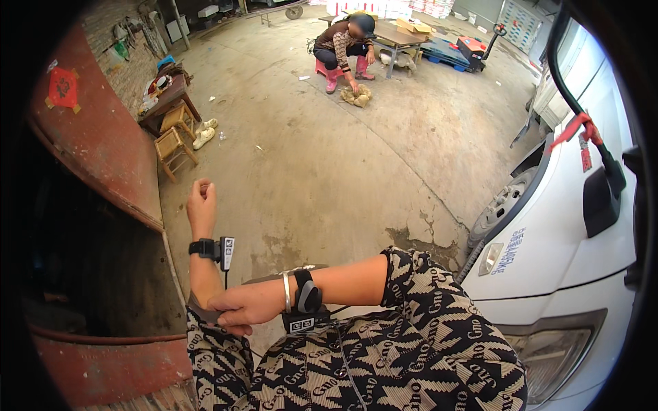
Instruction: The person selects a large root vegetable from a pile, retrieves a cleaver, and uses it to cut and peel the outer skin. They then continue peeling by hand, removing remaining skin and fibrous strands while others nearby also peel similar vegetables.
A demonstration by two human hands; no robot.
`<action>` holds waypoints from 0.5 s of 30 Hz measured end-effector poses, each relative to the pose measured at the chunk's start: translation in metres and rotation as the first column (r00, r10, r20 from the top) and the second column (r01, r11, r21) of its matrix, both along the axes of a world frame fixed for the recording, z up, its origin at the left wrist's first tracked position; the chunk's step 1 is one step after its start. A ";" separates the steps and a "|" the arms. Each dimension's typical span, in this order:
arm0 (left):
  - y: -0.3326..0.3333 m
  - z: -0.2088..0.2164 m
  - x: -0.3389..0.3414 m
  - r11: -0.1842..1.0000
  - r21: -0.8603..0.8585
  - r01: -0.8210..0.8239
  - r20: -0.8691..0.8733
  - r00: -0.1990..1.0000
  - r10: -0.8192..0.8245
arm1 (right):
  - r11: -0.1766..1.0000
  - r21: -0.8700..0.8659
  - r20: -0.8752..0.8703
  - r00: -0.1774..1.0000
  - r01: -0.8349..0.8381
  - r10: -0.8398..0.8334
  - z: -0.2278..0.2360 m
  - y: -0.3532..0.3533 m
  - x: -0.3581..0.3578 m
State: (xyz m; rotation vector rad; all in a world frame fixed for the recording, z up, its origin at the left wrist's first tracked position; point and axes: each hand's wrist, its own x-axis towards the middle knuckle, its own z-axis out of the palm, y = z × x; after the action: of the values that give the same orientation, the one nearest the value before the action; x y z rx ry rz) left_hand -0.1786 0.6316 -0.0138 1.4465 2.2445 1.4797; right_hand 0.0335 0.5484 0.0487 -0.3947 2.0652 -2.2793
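Note:
My left hand [201, 197] is raised ahead of me with its fingers curled in and nothing visible in them. A black strap [203, 248] with a small black-and-white box circles that wrist. My right hand [248, 305] reaches across my body and grips the patterned left sleeve [209, 335] at its dark cuff, just below the elbow. On the right wrist are a silver bangle [286, 292] and a black band [307, 290] with another small box. Part of the cuff is hidden under the right fingers.
A white vehicle [548, 253] stands close on my right, a red door [103, 130] on my left. Bamboo stools [177, 145] and pale shoes [205, 134] are at the left. Farther off, a person [343, 44] in pink boots sits touching a brown bundle [356, 96], near a table and a pallet jack [480, 51].

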 end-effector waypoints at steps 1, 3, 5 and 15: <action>0.043 -0.011 0.003 0.999 0.011 0.052 0.003 0.999 -0.052 | 0.999 0.042 -0.015 1.000 0.022 -0.021 0.006 0.026 -0.006; 0.125 -0.030 0.010 0.994 -0.002 0.111 0.040 0.993 -0.111 | 0.996 0.092 0.013 1.000 0.014 -0.015 0.016 0.083 -0.020; 0.205 -0.041 0.016 0.987 -0.006 0.160 0.045 0.986 -0.160 | 0.981 0.193 -0.028 0.999 0.027 -0.022 0.028 0.134 -0.037; 0.553 0.010 0.107 0.891 -0.104 0.442 -0.143 0.880 -0.453 | 0.917 0.360 -0.274 0.959 0.169 -0.069 0.110 0.345 -0.027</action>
State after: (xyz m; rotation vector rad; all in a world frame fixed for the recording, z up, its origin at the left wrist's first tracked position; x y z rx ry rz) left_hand -0.0714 1.1849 -0.0039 1.9580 1.8292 1.1603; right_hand 0.0064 0.8939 0.1588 -0.5770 2.6590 -1.8937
